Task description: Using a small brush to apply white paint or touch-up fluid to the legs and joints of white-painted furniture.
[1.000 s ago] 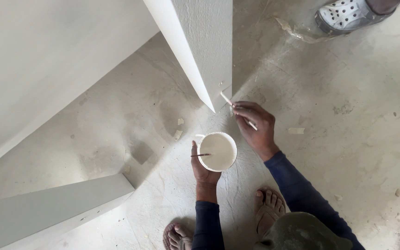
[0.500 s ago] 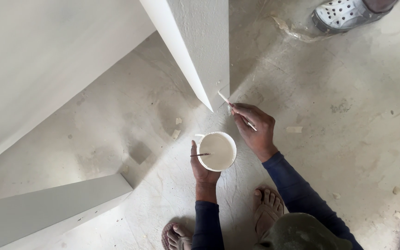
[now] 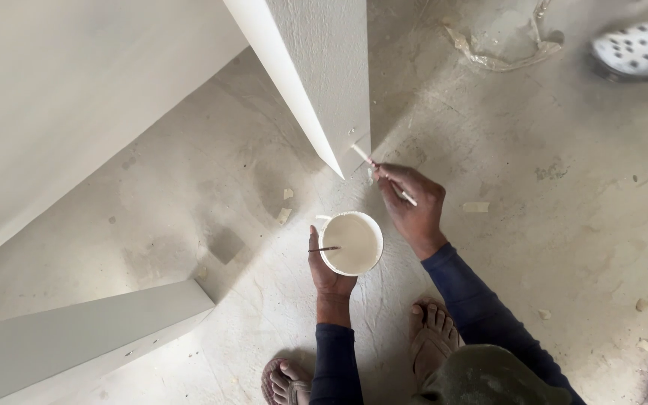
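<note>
Round white cup (image 3: pixel 352 243) of pale paint, upright; thin brush (image 3: pixel 382 174) tilted against wall base.

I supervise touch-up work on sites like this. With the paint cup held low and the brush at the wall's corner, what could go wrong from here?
1. The round white cup of pale paint looks full and sits in the left hand alone; a tilt could spill it on the grey concrete floor.
2. The thin brush in the right hand works near the floor and may pick up grit.
3. Another person's white perforated shoe is nearby; a bump is possible.
</note>
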